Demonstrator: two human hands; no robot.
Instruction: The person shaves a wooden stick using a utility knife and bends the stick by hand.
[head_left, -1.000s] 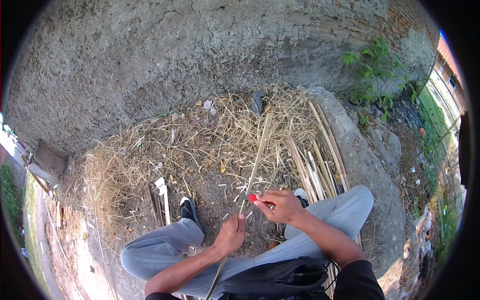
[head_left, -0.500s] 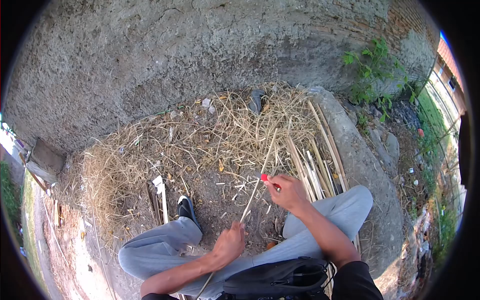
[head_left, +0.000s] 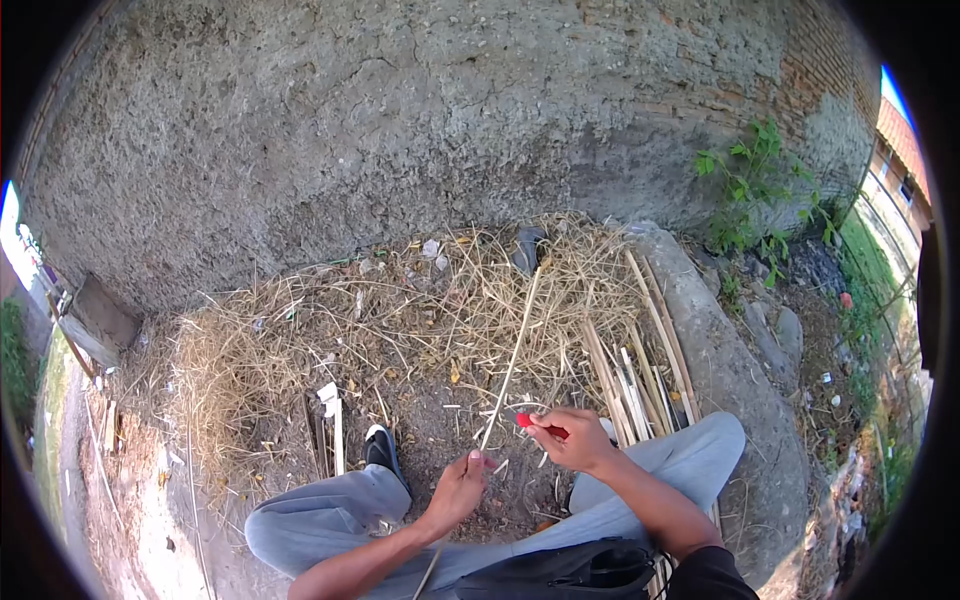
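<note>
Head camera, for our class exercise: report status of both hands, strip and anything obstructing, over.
Left hand gripping long thin strip. Right hand holding red-handled tool beside strip, contact unclear. Nothing seen blocking the hands; loose straw on ground ahead.

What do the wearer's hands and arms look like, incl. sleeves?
Both hands, left and right, are bare: no gloves, no watch or band visible at the wrists. Forearms uncovered. A plain black sleeve covers the upper right arm; the left sleeve isn't visible.
</note>
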